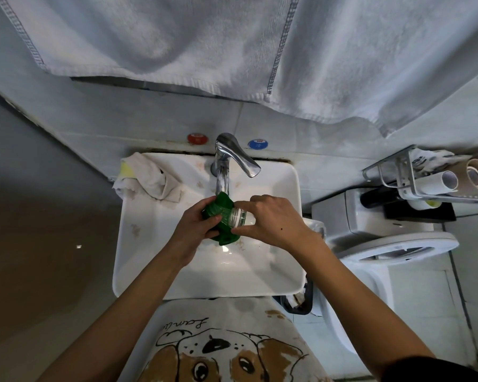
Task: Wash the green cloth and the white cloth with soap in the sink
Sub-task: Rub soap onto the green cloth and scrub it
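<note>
So over the white square ceramic sink, the left hand clutches the bunched dark green cloth while the right hand grips a small clear plastic bottle against it.

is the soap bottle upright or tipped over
Tipped. The right hand holds the clear bottle on its side, its mouth pointing into the green cloth gripped by the left hand.
</note>
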Demonstrator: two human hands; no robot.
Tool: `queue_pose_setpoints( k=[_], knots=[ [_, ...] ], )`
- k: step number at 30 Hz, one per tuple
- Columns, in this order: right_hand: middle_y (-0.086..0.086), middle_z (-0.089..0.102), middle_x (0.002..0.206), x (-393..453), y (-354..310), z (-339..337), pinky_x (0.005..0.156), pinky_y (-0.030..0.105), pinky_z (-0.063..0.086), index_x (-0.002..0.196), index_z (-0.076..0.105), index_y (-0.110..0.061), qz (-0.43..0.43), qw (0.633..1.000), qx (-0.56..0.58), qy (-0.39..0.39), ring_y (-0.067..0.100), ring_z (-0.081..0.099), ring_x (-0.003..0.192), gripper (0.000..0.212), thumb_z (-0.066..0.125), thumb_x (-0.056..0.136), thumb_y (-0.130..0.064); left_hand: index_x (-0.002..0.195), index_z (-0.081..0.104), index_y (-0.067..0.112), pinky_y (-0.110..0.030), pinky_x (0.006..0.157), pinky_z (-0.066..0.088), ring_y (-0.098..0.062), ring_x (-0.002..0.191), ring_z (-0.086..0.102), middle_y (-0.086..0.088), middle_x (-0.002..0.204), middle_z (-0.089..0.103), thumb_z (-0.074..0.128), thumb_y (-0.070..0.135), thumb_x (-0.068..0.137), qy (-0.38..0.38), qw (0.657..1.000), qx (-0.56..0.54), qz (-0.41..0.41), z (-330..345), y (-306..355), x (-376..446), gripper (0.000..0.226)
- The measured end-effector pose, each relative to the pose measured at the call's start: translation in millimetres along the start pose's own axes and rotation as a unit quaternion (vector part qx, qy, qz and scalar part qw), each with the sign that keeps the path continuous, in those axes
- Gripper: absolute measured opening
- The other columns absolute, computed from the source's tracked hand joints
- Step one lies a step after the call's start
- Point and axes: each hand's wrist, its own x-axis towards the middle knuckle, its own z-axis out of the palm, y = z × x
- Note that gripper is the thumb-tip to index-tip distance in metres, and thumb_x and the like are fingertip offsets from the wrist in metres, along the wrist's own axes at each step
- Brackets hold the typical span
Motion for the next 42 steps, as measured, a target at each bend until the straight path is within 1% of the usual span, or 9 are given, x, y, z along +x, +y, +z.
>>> queue_pose_setpoints(
  k=[10, 14, 17, 20, 23, 25, 30, 35, 42],
  knots=[
    [-0.001, 0.065, 0.097, -1, 4, 7, 0.067, 0.031, 0.043, 0.136, 0.05, -0.031, -0.001, 1.0, 0.004, 0.018, 0.02, 0.059, 0.091, 0.059, 0.053, 0.086, -0.062, 0.116, 0.059, 0.023, -0.024, 0.067, 0.055, -0.011, 0.09, 0.068, 0.002, 0.105, 0.066, 0.052, -0.005, 0.09, 0.0, 1.0, -0.017, 0.003, -2, 0, 1, 0.039],
    [-0.003, 0.068, 0.105, -5, 7, 25, 0.069, 0.028, 0.043, 0.122, 0.06, -0.024, 0.036, 0.988, 0.128, 0.083, 0.018, 0.061, 0.091, 0.047, 0.064, 0.085, -0.052, 0.119, 0.058, 0.021, -0.028, 0.072, 0.057, -0.019, 0.1, 0.064, -0.004, 0.112, 0.064, 0.053, -0.003, 0.09, 0.001, 1.0, -0.022, -0.001, -6, -2, 2, 0.039],
    [-0.003, 0.069, 0.106, -7, 17, 50, 0.072, 0.029, 0.046, 0.112, 0.064, -0.015, 0.1, 0.956, 0.243, 0.135, 0.018, 0.063, 0.09, 0.042, 0.075, 0.08, -0.04, 0.117, 0.059, 0.021, -0.03, 0.073, 0.058, -0.022, 0.101, 0.063, -0.005, 0.111, 0.064, 0.054, -0.004, 0.089, 0.015, 1.0, -0.021, -0.006, -7, -4, 3, 0.038],
    [-0.01, 0.066, 0.092, -4, 31, 71, 0.074, 0.03, 0.049, 0.101, 0.063, -0.017, 0.179, 0.895, 0.376, 0.16, 0.011, 0.061, 0.083, 0.031, 0.08, 0.077, -0.027, 0.118, 0.058, 0.02, -0.033, 0.077, 0.057, -0.022, 0.102, 0.062, -0.006, 0.112, 0.063, 0.054, -0.005, 0.089, 0.021, 1.0, -0.019, -0.008, -7, -6, 3, 0.039],
    [-0.007, 0.064, 0.093, 5, 44, 84, 0.078, 0.03, 0.052, 0.101, 0.059, -0.017, 0.244, 0.827, 0.465, 0.201, 0.012, 0.061, 0.086, 0.031, 0.079, 0.077, -0.015, 0.114, 0.06, 0.023, -0.032, 0.076, 0.057, -0.019, 0.099, 0.063, -0.003, 0.109, 0.065, 0.054, -0.006, 0.089, 0.025, 1.0, -0.018, -0.002, -7, -5, 1, 0.039],
    [-0.002, 0.064, 0.099, 14, 54, 89, 0.081, 0.024, 0.049, 0.105, 0.057, -0.017, 0.272, 0.805, 0.476, 0.226, 0.016, 0.06, 0.092, 0.034, 0.078, 0.078, -0.012, 0.113, 0.06, 0.023, -0.034, 0.078, 0.057, -0.019, 0.099, 0.064, -0.003, 0.109, 0.065, 0.054, -0.007, 0.088, 0.028, 0.999, -0.017, 0.001, -7, -5, 1, 0.04],
    [0.002, 0.062, 0.107, 38, 77, 97, 0.093, 0.031, 0.048, 0.11, 0.057, -0.013, 0.308, 0.797, 0.45, 0.259, 0.017, 0.057, 0.099, 0.035, 0.076, 0.081, -0.017, 0.114, 0.06, 0.017, -0.029, 0.072, 0.058, -0.016, 0.092, 0.066, -0.003, 0.104, 0.067, 0.055, -0.009, 0.086, 0.047, 0.999, -0.024, 0.003, -4, -6, 0, 0.038],
    [0.001, 0.06, 0.106, 49, 89, 98, 0.094, 0.026, 0.045, 0.113, 0.057, -0.008, 0.323, 0.781, 0.457, 0.278, 0.016, 0.056, 0.099, 0.035, 0.074, 0.082, -0.013, 0.115, 0.059, 0.013, -0.025, 0.068, 0.056, -0.018, 0.092, 0.066, -0.005, 0.103, 0.067, 0.055, -0.008, 0.086, 0.062, 0.998, -0.025, -0.001, 0, -7, 2, 0.036],
    [0.01, 0.059, 0.122, 41, 96, 103, 0.098, 0.027, 0.043, 0.124, 0.052, -0.008, 0.303, 0.819, 0.426, 0.237, 0.021, 0.056, 0.109, 0.05, 0.075, 0.08, -0.01, 0.113, 0.06, 0.014, -0.025, 0.066, 0.056, -0.016, 0.089, 0.067, -0.005, 0.102, 0.067, 0.055, -0.008, 0.086, 0.071, 0.997, -0.02, 0.004, 8, -6, 3, 0.035]
  ],
)
